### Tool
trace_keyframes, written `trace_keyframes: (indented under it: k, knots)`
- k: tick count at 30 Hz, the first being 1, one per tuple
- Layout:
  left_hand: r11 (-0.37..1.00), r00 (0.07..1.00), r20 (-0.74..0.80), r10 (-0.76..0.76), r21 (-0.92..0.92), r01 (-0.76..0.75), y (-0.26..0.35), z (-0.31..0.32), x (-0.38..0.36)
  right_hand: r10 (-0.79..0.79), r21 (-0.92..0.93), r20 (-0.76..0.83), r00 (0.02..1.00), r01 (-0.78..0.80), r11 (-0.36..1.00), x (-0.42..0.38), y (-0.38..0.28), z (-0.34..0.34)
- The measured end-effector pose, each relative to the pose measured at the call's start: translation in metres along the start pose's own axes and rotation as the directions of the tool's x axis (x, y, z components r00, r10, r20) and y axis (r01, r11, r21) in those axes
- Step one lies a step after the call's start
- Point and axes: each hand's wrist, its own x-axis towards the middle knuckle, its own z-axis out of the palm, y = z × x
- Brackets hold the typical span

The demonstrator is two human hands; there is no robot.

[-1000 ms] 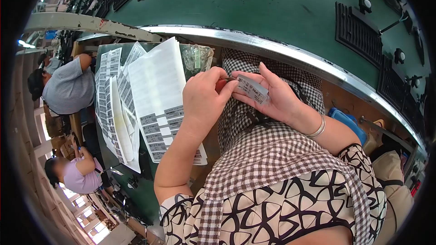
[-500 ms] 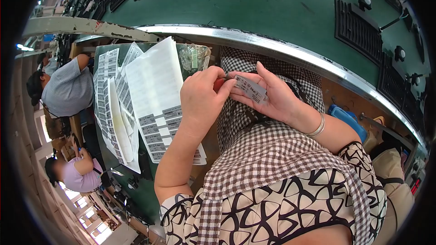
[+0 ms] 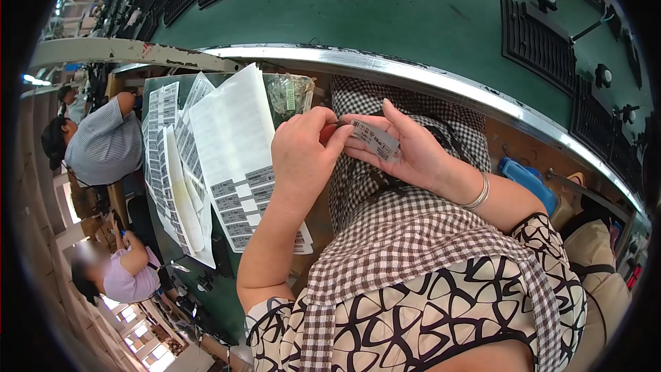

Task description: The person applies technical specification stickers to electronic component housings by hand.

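A silver-grey printed label [image 3: 376,140] stretches between my hands over my lap. The thumb and fingers of my left hand [image 3: 301,155] are pinched at its left end. A small red object [image 3: 329,132] shows between them, mostly covered, and its kind cannot be made out. My right hand [image 3: 421,155] is palm up behind the label, with fingers stretched out and thumb raised apart. The label lies across the right fingers. Left of my left hand is a white label sheet [image 3: 231,120], with grey printed labels along its lower part.
More printed label sheets [image 3: 165,158] overlap on the side table, beside a clear plastic bag [image 3: 286,94]. A metal-edged green workbench [image 3: 385,7] runs ahead, carrying black finned lamp housings [image 3: 540,45] at right. Two other people sit at left. A blue object [image 3: 527,182] is at lower right.
My hands stay together at nearly the same place, with the label tilted slightly differently. The view has shifted a little. A seated person at lower left has moved their head.
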Motion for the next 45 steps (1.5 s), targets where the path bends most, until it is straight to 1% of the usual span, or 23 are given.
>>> trace_keyframes:
  k: [5, 9, 12, 14, 17, 18, 19, 20, 21, 22, 23, 24, 25, 26, 27, 28, 30, 31, 32, 39, 42, 44, 45]
  knots:
    - [1.0, 1.0, 0.0, -0.008, 0.008, 0.008, 0.001, 0.0, 0.0, 0.014, -0.012, -0.028, 1.0, -0.014, 1.0, -0.001, -0.002, 0.004]
    - [1.0, 1.0, -0.025, 0.013, -0.027, -0.014, 0.001, 0.001, 0.0, 0.006, -0.012, 0.0, 1.0, -0.006, 1.0, -0.001, 0.0, 0.001]
    - [0.994, 0.992, -0.066, 0.106, 0.018, -0.105, 0.001, 0.002, 0.001, -0.039, -0.088, 0.032, 0.999, 0.042, 0.995, -0.002, 0.001, 0.004]
    - [0.992, 0.997, -0.075, 0.008, -0.127, -0.018, 0.0, 0.002, 0.002, -0.086, -0.206, 0.075, 0.994, 0.1, 0.974, -0.005, -0.002, 0.009]
    - [0.94, 0.989, -0.085, -0.12, -0.33, 0.086, -0.003, -0.002, 0.008, -0.217, -0.315, 0.071, 0.974, 0.229, 0.921, -0.008, -0.013, 0.01]
    - [0.912, 0.984, -0.086, -0.159, -0.394, 0.113, -0.005, -0.004, 0.012, -0.271, -0.395, 0.076, 0.96, 0.278, 0.876, -0.011, -0.022, 0.009]
    - [0.862, 0.98, -0.1, -0.173, -0.497, 0.101, -0.009, -0.006, 0.017, -0.357, -0.519, 0.035, 0.933, 0.322, 0.791, -0.016, -0.032, 0.006]
    - [0.843, 0.975, -0.103, -0.195, -0.526, 0.113, -0.01, -0.01, 0.023, -0.436, -0.622, 0.071, 0.897, 0.381, 0.684, -0.025, -0.044, -0.002]
    - [0.823, 0.971, -0.104, -0.217, -0.555, 0.124, -0.01, -0.015, 0.029, -0.591, -0.703, 0.108, 0.8, 0.481, 0.523, -0.029, -0.052, -0.006]
    - [0.801, 0.966, -0.101, -0.238, -0.583, 0.137, -0.011, -0.019, 0.033, -0.68, -0.81, 0.157, 0.716, 0.488, 0.327, -0.037, -0.07, -0.009]
    - [0.813, 0.968, -0.126, -0.219, -0.572, 0.109, -0.012, -0.021, 0.039, -0.75, -0.881, 0.174, 0.638, 0.441, 0.17, -0.047, -0.087, -0.01]
    - [0.824, 0.967, -0.149, -0.208, -0.559, 0.091, -0.014, -0.023, 0.044, -0.806, -0.939, 0.232, 0.544, 0.343, -0.039, -0.054, -0.104, -0.015]
    - [0.834, 0.966, -0.17, -0.197, -0.546, 0.074, -0.016, -0.025, 0.048, -0.811, -0.933, 0.36, 0.462, 0.194, -0.304, -0.061, -0.126, -0.023]
    - [0.844, 0.965, -0.185, -0.186, -0.533, 0.06, -0.016, -0.026, 0.051, -0.782, -0.853, 0.486, 0.391, 0.015, -0.522, -0.064, -0.147, -0.024]
    - [0.833, 0.963, -0.2, -0.18, -0.552, 0.042, -0.014, -0.028, 0.055, -0.777, -0.775, 0.496, 0.387, -0.207, -0.598, -0.068, -0.163, -0.027]
    - [0.841, 0.958, -0.205, -0.201, -0.538, 0.061, -0.015, -0.028, 0.057, -0.784, -0.665, 0.477, 0.398, -0.419, -0.618, -0.068, -0.177, -0.035]
    - [0.852, 0.95, -0.213, -0.23, -0.515, 0.091, -0.02, -0.026, 0.062, -0.845, -0.477, 0.373, 0.383, -0.703, -0.528, -0.058, -0.197, -0.06]
    - [0.874, 0.947, -0.244, -0.207, -0.481, 0.067, -0.021, -0.025, 0.063, -0.849, -0.415, 0.313, 0.424, -0.744, -0.525, -0.056, -0.196, -0.056]
    - [0.848, 0.946, -0.232, -0.228, -0.525, 0.075, -0.022, -0.024, 0.063, -0.853, -0.348, 0.247, 0.46, -0.78, -0.521, -0.053, -0.195, -0.05]
    - [0.771, 0.95, -0.238, -0.201, -0.637, 0.004, -0.035, -0.021, 0.074, -0.835, -0.468, 0.283, 0.471, -0.693, -0.549, -0.005, -0.181, -0.032]
    - [0.736, 0.952, -0.229, -0.204, -0.677, -0.005, -0.033, -0.025, 0.08, -0.803, -0.517, 0.219, 0.554, -0.632, -0.577, 0.043, -0.15, 0.002]
    - [0.743, 0.944, -0.25, -0.216, -0.669, -0.007, -0.031, -0.027, 0.085, -0.75, -0.561, 0.231, 0.62, -0.545, -0.623, 0.072, -0.122, 0.017]
    - [0.733, 0.942, -0.251, -0.221, -0.68, -0.009, -0.029, -0.028, 0.087, -0.72, -0.598, 0.355, 0.596, -0.447, -0.665, 0.086, -0.11, 0.012]
